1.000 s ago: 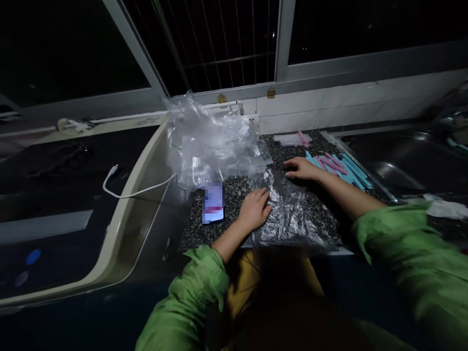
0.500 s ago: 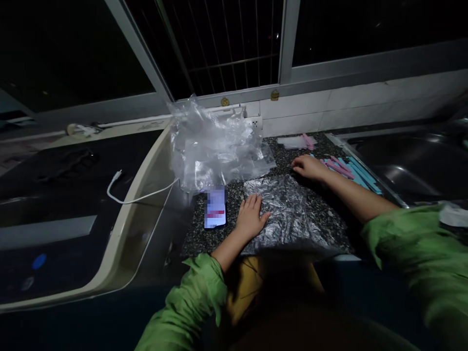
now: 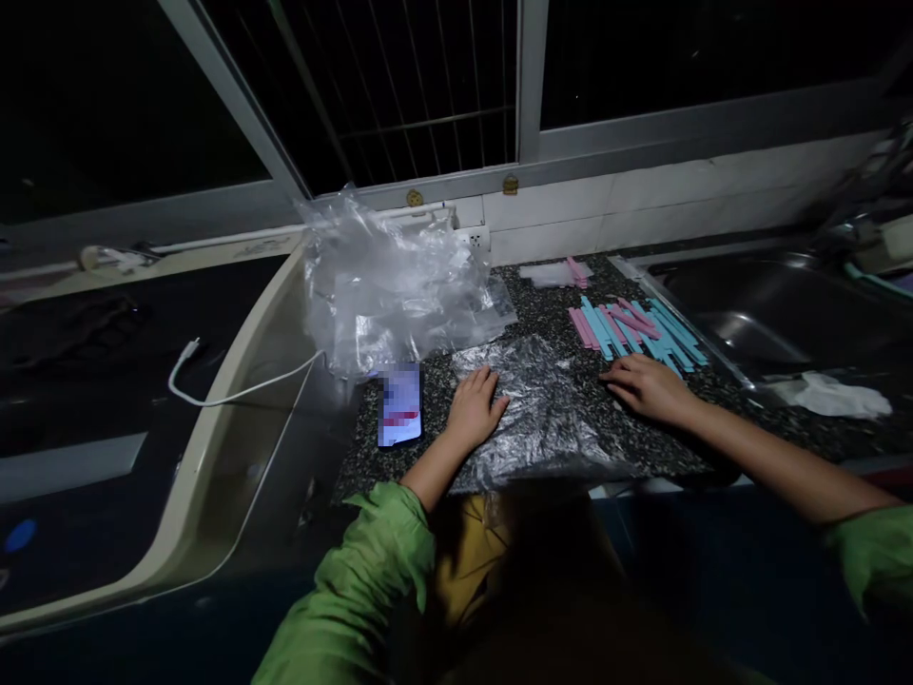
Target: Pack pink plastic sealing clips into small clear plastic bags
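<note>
A clear plastic sheet or bag [image 3: 542,419], wrinkled and shiny, lies spread on the dark speckled counter. My left hand [image 3: 476,409] rests flat on its left part, fingers stretched out and holding nothing. To the right of the sheet, my right hand [image 3: 646,388] is low over the counter, its fingers loosely extended towards the left with nothing visible in them. Just beyond that hand is a loose pile of slim pink and light blue sticks [image 3: 634,328]. Farther back, a small whitish packet [image 3: 546,275] lies with a few pink sticks [image 3: 578,273] beside it.
A heap of clear plastic bags [image 3: 399,285] sits at the back left. A lit phone [image 3: 400,404] lies left of my left hand. A white cable [image 3: 242,395] crosses the beige-rimmed appliance [image 3: 206,428]. On the right are a metal sink [image 3: 763,304] and a white cloth [image 3: 834,395].
My right hand has moved back towards me and to the right, uncovering the pile of sticks. My left hand stays on the plastic sheet. The view has shifted slightly right.
</note>
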Motion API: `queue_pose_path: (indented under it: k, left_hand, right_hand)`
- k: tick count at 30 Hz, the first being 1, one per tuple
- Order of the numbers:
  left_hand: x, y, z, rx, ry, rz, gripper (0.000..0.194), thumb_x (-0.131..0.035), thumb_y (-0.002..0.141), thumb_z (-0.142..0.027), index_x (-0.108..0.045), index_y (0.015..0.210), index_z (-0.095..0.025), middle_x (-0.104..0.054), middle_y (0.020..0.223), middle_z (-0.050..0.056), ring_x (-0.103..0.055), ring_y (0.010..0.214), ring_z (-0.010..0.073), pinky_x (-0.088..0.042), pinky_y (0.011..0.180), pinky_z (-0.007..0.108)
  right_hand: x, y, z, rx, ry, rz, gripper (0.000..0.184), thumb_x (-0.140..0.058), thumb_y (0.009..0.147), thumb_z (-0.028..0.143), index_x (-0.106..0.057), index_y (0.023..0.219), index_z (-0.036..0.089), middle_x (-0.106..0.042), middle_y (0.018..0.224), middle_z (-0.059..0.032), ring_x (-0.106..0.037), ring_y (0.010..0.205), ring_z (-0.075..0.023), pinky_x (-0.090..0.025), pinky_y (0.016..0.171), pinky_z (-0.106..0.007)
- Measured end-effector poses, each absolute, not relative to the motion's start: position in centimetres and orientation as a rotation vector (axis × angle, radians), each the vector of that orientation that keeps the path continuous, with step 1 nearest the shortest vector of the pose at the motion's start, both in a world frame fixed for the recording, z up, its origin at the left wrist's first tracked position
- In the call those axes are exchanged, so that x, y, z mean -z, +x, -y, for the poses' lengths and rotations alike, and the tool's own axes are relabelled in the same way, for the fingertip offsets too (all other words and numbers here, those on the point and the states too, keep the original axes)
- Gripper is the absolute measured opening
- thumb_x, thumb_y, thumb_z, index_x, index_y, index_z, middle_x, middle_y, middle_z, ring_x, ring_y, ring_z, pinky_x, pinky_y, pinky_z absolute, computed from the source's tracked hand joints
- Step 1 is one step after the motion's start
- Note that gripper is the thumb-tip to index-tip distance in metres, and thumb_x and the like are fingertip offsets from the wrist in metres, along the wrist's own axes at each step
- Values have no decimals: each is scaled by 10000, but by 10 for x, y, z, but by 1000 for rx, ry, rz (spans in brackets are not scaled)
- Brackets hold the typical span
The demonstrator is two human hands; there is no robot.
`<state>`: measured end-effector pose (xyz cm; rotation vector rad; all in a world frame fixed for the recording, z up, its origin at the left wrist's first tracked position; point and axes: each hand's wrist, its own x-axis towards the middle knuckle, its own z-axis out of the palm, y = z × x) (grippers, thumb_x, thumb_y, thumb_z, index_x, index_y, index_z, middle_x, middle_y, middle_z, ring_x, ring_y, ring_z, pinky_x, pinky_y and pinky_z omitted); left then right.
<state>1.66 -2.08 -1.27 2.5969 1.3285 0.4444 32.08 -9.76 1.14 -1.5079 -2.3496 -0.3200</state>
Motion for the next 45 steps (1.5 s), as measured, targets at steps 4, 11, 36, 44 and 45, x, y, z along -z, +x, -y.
queue_pose_path:
  k: [4, 11, 36, 44, 45]
  left_hand:
    - [10, 11, 37, -490, 2648, -1166, 455, -430, 875, -399, -511, 1247, -149, -382, 1434, 123, -361, 1317, 258, -312, 1077, 432]
    - [15, -9, 51, -562, 2585, -1024, 432, -426, 879, -373, -512, 1238, -148, -445, 1386, 138, -397, 1287, 258, -331, 1060, 466]
    - [52, -14, 125, -893, 2712, -645, 293, -566, 807, -258, -582, 1099, -247, -642, 1086, 47, -584, 978, 178, -449, 917, 371]
    - [33, -26, 120, -1089, 2539, -741, 213, -521, 848, -249, -607, 1036, -196, -684, 948, 59, -631, 878, 152, -500, 789, 301]
    - [31, -32, 121, -1085, 2518, -728, 220, -519, 843, -236, -601, 1042, -195, -685, 945, 61, -633, 879, 156, -500, 785, 304]
  right_hand:
    - [-13, 295, 117, 176, -1365, 2395, 268, -462, 869, 279, -663, 1032, 209, -616, 855, -76, -554, 808, -183, -468, 690, -311]
    - [-10, 287, 144, 239, -1374, 2486, 236, -469, 868, 262, -686, 938, 202, -608, 798, -77, -538, 743, -175, -432, 648, -302]
    - [-2, 266, 210, 396, -1303, 2244, 92, -515, 833, 136, -585, 786, 173, -606, 776, -66, -512, 723, -159, -402, 646, -291]
    - [10, 267, 200, 437, -1215, 2303, 124, -501, 838, 149, -615, 873, 184, -635, 855, -79, -543, 803, -181, -423, 693, -322]
    - [12, 269, 200, 424, -1209, 2304, 125, -515, 835, 163, -617, 904, 190, -637, 867, -76, -548, 812, -180, -426, 704, -324]
